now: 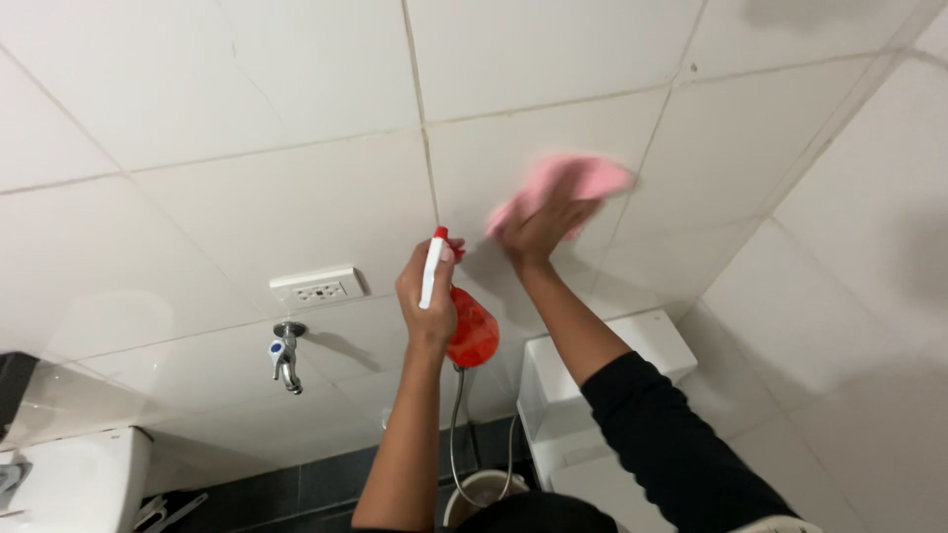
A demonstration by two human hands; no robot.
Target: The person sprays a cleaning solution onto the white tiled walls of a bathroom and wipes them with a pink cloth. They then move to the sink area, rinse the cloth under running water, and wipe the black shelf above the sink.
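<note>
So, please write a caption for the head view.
Right hand presses pink cloth on tiled wall; left hand holds red spray bottle.

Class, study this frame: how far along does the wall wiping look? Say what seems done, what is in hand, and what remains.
Done: cannot be told; the white tiled wall shows no clear wet or wiped patch. In hand: the right hand presses a pink cloth against the tiles, while the left hand holds a red spray bottle upright. Left: grout lines look dingy, and the areas around the wall socket and tap appear untouched.

A pink cloth (573, 183), crumpled and blurred, lies pressed flat against the white wall tile. Just below it, a red spray bottle (464, 321) with a white trigger head is held upright.
</note>
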